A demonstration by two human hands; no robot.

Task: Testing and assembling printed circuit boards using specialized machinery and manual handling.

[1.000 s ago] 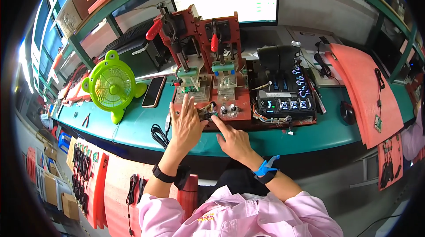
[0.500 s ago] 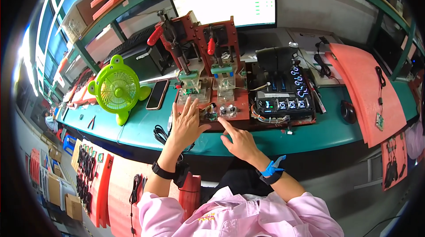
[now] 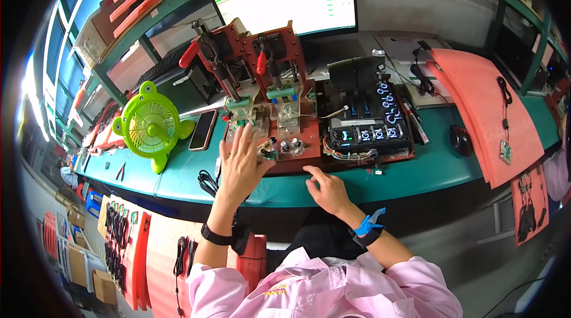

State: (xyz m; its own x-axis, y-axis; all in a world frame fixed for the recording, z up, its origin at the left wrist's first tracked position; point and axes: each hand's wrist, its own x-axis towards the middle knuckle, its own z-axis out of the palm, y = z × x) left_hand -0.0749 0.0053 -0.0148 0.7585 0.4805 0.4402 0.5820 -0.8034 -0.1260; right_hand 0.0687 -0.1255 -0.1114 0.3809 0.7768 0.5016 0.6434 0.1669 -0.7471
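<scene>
My left hand [image 3: 239,166] hovers over the front left of the red test fixture [image 3: 291,166], fingers spread and nothing held. Partly hidden behind it are a clear block with a green circuit board [image 3: 241,123] and small wired parts [image 3: 270,150]. My right hand [image 3: 328,192] is just off the fixture's front edge, thumb and index finger apart, other fingers curled, with nothing visible in it. Two toggle clamps with red handles [image 3: 189,54] [image 3: 261,63] stand on the fixture. Round knobs [image 3: 291,144] sit at its front.
A black instrument with lit digits [image 3: 372,122] stands right of the fixture. To the left are a phone [image 3: 203,130] and a green fan [image 3: 153,125]. A mouse [image 3: 459,139] and pink foam sheets [image 3: 476,104] lie right. A monitor [image 3: 288,0] stands behind.
My right hand has drawn back from the fixture's front edge, its index finger now more bent. My left hand stays over the fixture, fingers still spread. The whole view has shifted slightly.
</scene>
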